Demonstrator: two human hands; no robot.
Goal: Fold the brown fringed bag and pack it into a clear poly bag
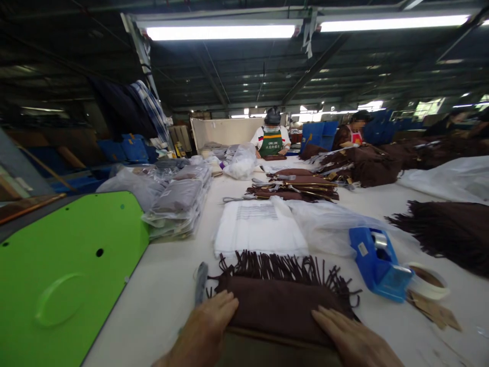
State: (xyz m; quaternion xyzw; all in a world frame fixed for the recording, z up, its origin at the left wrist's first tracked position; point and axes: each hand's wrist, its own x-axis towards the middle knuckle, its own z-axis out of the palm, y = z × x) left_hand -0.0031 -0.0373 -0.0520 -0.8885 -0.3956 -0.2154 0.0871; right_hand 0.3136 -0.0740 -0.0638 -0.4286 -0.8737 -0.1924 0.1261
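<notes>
A folded dark brown scarf lies at the front of the white table, its long fringe spread away from me. My left hand rests flat on its left edge, and my right hand presses flat near its right edge. Both hands have their fingers stretched out, without gripping the cloth. A grey strip sits just left of the scarf. Beyond the fringe is a folded white cloth with grey stripes.
To the right are a blue tape dispenser, a tape roll and cardboard tags. A green machine panel borders the left, near bagged grey goods. Brown pieces are stacked farther back; a co-worker stands behind.
</notes>
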